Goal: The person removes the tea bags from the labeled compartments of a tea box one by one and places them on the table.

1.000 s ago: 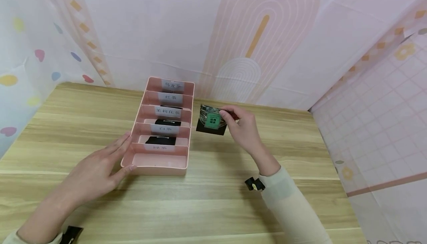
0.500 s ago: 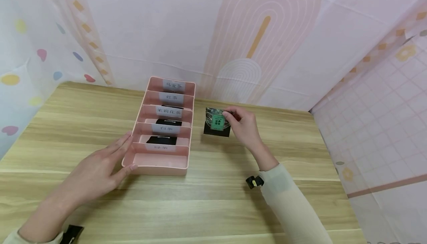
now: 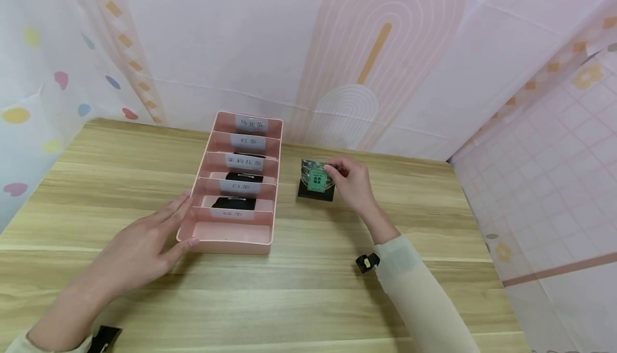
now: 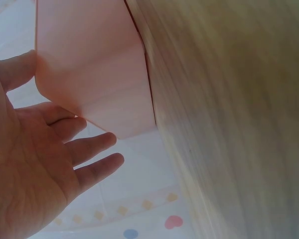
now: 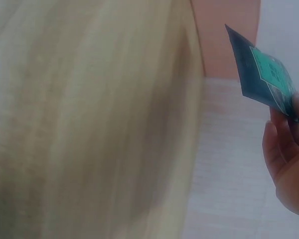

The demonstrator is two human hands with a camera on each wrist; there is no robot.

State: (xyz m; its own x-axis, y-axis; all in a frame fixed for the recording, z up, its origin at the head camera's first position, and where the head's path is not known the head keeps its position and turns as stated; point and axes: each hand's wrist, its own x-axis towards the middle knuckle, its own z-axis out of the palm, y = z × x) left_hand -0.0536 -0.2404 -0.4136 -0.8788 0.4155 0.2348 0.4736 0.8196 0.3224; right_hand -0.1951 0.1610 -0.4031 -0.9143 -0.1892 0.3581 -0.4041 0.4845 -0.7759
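My right hand [image 3: 354, 184] pinches a tea bag packet [image 3: 316, 180] by its upper right edge, thumb in front. The packet is black with a green label, and its printed face shows in the head view. It is held above the table, right of a pink divided box [image 3: 231, 247]. In the right wrist view the packet [image 5: 261, 74] tilts away from the fingers. At the box's near left corner rests my left hand [image 3: 144, 240], thumb on the front and fingers along the left side. Those fingers are spread and fairly straight against the box wall [image 4: 94, 64] in the left wrist view.
Each compartment has a white label with Chinese characters, such as this label [image 3: 243, 161]. Black packets [image 3: 233, 203] lie in several compartments; the nearest one shows its bare pink floor [image 3: 231, 232]. A patterned cloth [image 3: 231, 47] hangs behind the wooden table [image 3: 289, 299].
My right hand has moved the packet slightly right and nearer to me, away from the box. The left hand stays at the box's corner.
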